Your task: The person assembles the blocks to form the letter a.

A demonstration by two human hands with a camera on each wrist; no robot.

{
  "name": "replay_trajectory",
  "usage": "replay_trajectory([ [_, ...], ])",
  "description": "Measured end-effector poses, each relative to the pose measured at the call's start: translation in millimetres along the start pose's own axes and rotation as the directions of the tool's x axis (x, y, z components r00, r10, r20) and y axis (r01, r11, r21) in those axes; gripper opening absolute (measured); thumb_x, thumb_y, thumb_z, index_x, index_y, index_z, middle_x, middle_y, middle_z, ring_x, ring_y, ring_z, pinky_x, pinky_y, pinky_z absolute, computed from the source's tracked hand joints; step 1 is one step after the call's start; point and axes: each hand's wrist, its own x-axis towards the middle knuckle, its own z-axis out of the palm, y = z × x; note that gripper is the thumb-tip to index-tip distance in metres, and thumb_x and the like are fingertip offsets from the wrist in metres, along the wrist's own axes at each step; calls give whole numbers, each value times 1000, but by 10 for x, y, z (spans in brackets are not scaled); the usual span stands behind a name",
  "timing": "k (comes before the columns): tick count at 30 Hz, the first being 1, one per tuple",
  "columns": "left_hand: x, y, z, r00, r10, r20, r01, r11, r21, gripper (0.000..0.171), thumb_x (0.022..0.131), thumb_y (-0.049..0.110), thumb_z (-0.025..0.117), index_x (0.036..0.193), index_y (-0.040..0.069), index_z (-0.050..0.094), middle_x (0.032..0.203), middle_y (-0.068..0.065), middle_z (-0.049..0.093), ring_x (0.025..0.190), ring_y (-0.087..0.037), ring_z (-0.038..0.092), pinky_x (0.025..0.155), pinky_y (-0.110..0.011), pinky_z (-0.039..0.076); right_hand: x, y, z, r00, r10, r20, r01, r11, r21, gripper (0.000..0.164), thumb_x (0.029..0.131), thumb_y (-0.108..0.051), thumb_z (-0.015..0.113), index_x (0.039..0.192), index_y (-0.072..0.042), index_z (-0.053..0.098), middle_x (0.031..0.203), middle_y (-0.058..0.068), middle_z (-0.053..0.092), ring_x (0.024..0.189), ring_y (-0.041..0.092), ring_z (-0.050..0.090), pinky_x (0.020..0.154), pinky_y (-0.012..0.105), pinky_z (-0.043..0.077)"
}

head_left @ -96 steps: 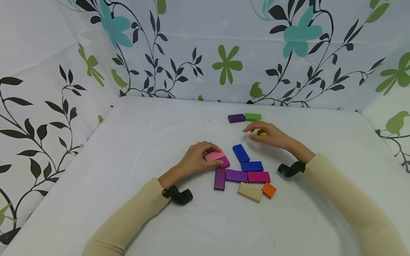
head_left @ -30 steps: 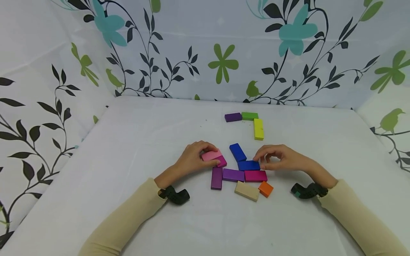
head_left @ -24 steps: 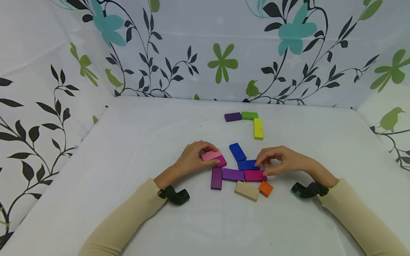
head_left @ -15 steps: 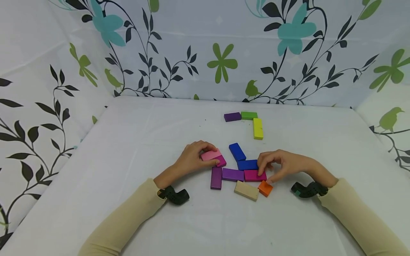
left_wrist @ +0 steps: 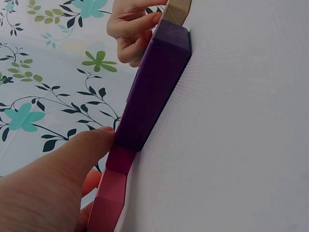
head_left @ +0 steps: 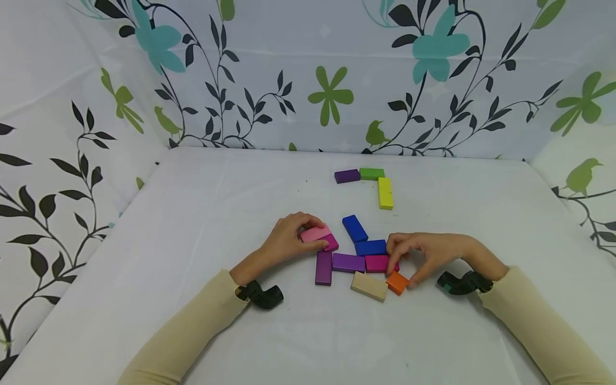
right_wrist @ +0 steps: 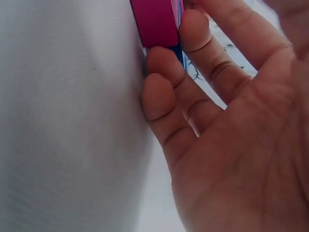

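In the head view my left hand (head_left: pixel 287 238) holds a pink block (head_left: pixel 315 233) and a magenta block (head_left: pixel 331 243) between thumb and fingers. The left wrist view shows the thumb at the joint of the magenta block (left_wrist: pixel 120 158) and a dark purple block (left_wrist: pixel 154 87). Over on the right, my right hand (head_left: pixel 433 254) pinches a short orange block (head_left: pixel 397 283) between thumb and forefinger. Its other fingers curl beside a crimson block (head_left: pixel 375 263), partly hidden behind them. A beige block (head_left: pixel 368 286) lies against the orange one.
Between the hands lie two blue blocks (head_left: pixel 370 247) and two purple blocks (head_left: pixel 348 262), end to side. Farther back, a dark purple block (head_left: pixel 347 176), a green block (head_left: pixel 372 174) and a yellow block (head_left: pixel 385 193) form a corner. A patterned cloth (head_left: pixel 269 64) hangs behind the white table.
My right hand has come from the yellow block toward me, past the blue and crimson blocks, and has taken the orange block between its fingertips. The left hand has stayed on its blocks.
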Motion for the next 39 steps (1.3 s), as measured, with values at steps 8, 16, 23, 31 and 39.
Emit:
replay_trajectory([
  [8,3,-4,2,1000,20,-8,-20,1000,-2,40,79,34,81,112,16,69,104,0,66,97,-15,56,87,-40,38,14,-46,18,1000,-25,-4,25,999,-24,31,83,-15,78,113,-17,69,104,4,47,102,14,47,85,31,42],
  [16,-8,-12,11,1000,18,-9,-18,1000,-3,39,80,34,80,112,17,68,104,0,66,98,-15,56,87,-39,37,-3,-21,12,1000,5,-22,-5,1000,1,27,83,-11,78,107,-18,69,105,4,53,101,14,50,86,29,44],
  [23,-6,3,4,1000,13,-5,-13,1000,-10,39,79,33,81,112,16,69,104,0,66,98,-16,56,88,-40,37,1,-14,2,999,-49,-10,49,999,17,31,84,-9,77,113,-13,68,102,6,54,97,17,51,82,30,46],
  [31,-4,3,-1,1000,11,0,-11,1000,-13,40,79,33,81,113,16,68,105,0,66,98,-15,56,89,-40,37,22,-50,31,1000,-9,1,9,999,-44,34,86,-15,75,119,-16,67,100,4,49,97,16,48,78,30,44],
  [39,-3,11,-1,1000,-2,4,2,1000,-11,39,79,33,81,113,16,69,105,0,66,99,-16,56,89,-40,37,11,-25,27,1000,-21,-8,21,999,-46,31,82,-17,79,111,-19,68,97,4,52,88,16,49,72,31,44],
])
